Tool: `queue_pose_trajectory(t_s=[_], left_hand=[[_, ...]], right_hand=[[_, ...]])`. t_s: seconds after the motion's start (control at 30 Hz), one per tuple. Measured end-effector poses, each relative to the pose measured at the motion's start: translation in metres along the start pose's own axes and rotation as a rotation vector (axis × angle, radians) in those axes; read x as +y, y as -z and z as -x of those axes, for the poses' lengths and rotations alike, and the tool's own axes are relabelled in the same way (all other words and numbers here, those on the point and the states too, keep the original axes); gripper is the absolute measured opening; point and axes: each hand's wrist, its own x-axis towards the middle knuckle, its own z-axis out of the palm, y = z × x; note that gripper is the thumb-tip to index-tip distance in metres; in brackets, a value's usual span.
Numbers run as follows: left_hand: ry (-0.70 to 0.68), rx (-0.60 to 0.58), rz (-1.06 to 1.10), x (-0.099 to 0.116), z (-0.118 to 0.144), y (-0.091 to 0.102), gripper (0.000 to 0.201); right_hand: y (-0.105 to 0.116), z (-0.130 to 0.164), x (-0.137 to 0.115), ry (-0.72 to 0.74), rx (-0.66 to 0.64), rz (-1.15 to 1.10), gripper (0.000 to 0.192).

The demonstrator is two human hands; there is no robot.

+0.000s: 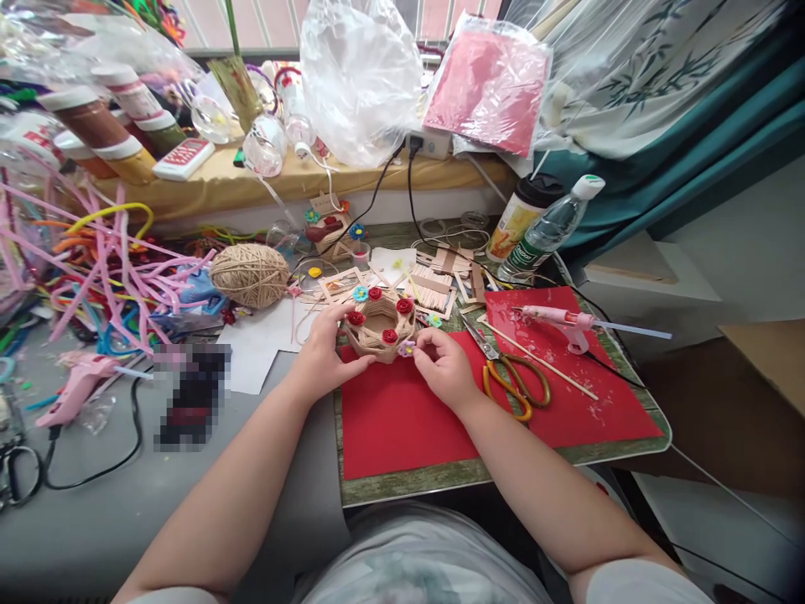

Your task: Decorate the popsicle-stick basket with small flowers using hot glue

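Note:
A twine-wrapped craft basket (381,335) stands on the red sheet (408,428), its rim set with red roses and a blue flower (360,293). Around its left side curls my left hand (328,346), thumb in front and fingers behind. My right hand (444,362) pinches a small purple flower (407,347) against the basket's front right edge. Just right of that hand lie orange-handled scissors (511,369), blades pointing away. A pale thin stick (544,362) rests beside them.
A pink glue gun (559,319) lies on the right red sheet; another glue gun (79,387) is at left. Behind are a twine ball (250,276), wooden stick pieces (433,289), a water bottle (553,226) and a drink cup (521,214). Black cables cross the back.

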Motion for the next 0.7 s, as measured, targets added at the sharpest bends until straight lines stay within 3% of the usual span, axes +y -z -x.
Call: queue_pose_trajectory(t_s=[0.13, 0.2, 0.3, 0.4, 0.53, 0.7], left_hand=[[0.026, 0.011, 0.061, 0.001, 0.004, -0.002, 0.074], [0.023, 0.011, 0.088, 0.001, 0.004, -0.001, 0.068], [0.006, 0.105, 0.069, -0.002, 0.002, 0.0, 0.064], [0.061, 0.124, 0.103, -0.011, 0.0, -0.002, 0.08], [0.129, -0.017, 0.275, -0.018, -0.001, -0.012, 0.101], [0.17, -0.058, 0.283, -0.011, 0.001, -0.022, 0.106]], right_hand=[[0.003, -0.007, 0.005, -0.097, 0.117, -0.19, 0.015], [0.005, -0.009, 0.003, -0.086, 0.162, -0.188, 0.016], [0.008, -0.005, -0.003, -0.001, 0.23, -0.088, 0.014], [0.006, 0.003, -0.008, 0.072, 0.115, 0.06, 0.01], [-0.003, 0.009, -0.01, 0.159, -0.164, 0.193, 0.007], [-0.009, 0.008, -0.01, 0.129, -0.154, 0.319, 0.011]])
